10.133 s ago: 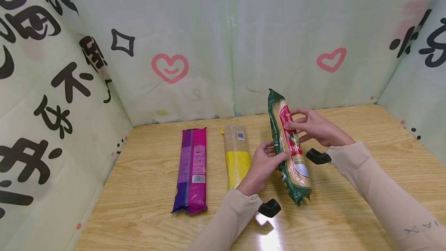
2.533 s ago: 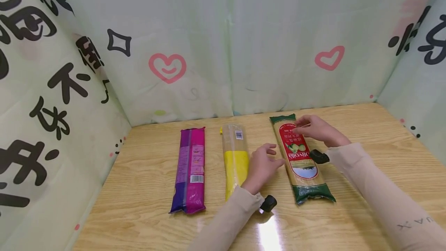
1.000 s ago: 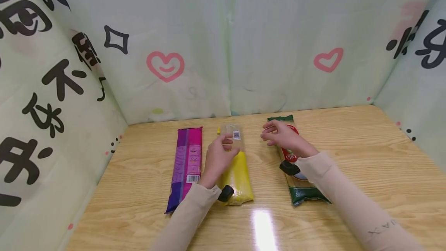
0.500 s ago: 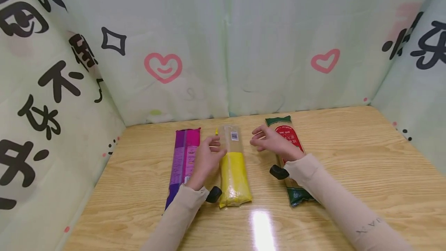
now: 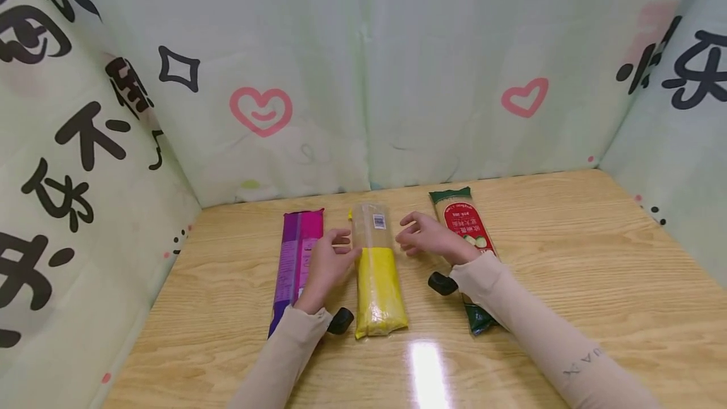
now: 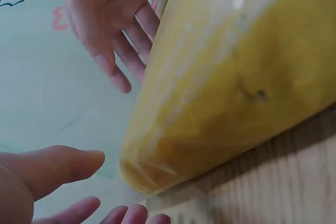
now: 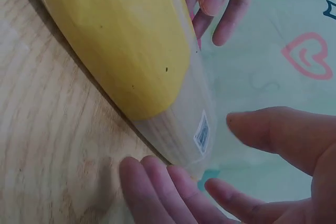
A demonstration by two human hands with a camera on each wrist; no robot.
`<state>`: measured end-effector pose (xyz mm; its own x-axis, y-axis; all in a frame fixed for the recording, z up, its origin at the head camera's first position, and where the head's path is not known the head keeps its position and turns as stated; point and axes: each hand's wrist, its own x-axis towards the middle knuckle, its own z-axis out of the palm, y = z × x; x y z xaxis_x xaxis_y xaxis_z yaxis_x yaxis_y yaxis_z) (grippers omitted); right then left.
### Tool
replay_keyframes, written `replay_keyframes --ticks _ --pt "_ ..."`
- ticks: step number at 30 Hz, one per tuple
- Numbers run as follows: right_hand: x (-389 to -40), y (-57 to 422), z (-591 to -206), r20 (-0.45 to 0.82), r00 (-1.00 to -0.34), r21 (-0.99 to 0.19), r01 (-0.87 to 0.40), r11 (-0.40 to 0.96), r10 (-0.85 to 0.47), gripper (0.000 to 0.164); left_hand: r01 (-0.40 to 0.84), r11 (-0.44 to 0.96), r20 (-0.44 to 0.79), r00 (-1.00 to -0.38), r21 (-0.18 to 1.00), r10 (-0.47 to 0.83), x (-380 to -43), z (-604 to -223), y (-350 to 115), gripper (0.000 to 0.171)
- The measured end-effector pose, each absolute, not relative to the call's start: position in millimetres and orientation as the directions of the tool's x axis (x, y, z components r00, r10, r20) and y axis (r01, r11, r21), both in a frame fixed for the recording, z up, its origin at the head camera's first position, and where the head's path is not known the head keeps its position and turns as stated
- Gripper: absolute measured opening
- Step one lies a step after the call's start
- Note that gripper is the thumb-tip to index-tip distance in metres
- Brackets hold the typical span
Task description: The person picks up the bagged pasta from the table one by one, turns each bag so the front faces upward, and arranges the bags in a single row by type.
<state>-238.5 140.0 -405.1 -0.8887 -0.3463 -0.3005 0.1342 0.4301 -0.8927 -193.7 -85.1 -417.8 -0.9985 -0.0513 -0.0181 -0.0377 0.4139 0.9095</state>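
In the head view a long packet of dry noodles (image 5: pixel 382 289), yellow below and clear above with a barcode label, lies on the wooden table between the two hands. My left hand (image 5: pixel 328 264) is at its left edge, over a purple and magenta packet (image 5: pixel 289 260). Relaxed and apart from the packet's right side, my right hand (image 5: pixel 430 238) holds nothing. Thin pale strands show through the clear end (image 7: pixel 186 121) in the right wrist view. In the left wrist view the yellow part (image 6: pixel 210 87) fills much of the picture, the left fingers spread beside it.
A green-ended spaghetti packet (image 5: pixel 466 216) with a red label lies at the right, partly hidden by my right hand and sleeve. A printed curtain (image 5: pixel 363 81) stands behind the table (image 5: pixel 568 238) and along both sides.
The spaghetti packet, held tilted earlier, was laid down and let go. Both hands have since moved left to either side of the yellow noodle packet, and the camera view has shifted slightly.
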Motion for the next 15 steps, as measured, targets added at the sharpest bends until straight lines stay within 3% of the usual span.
replay_keyframes --ticks 15 --pt "-238.2 133.2 -414.5 -0.330 -0.868 -0.910 0.188 0.370 -0.371 0.058 -0.076 0.354 -0.068 -0.997 0.932 -0.034 -193.9 -425.2 -87.7 0.044"
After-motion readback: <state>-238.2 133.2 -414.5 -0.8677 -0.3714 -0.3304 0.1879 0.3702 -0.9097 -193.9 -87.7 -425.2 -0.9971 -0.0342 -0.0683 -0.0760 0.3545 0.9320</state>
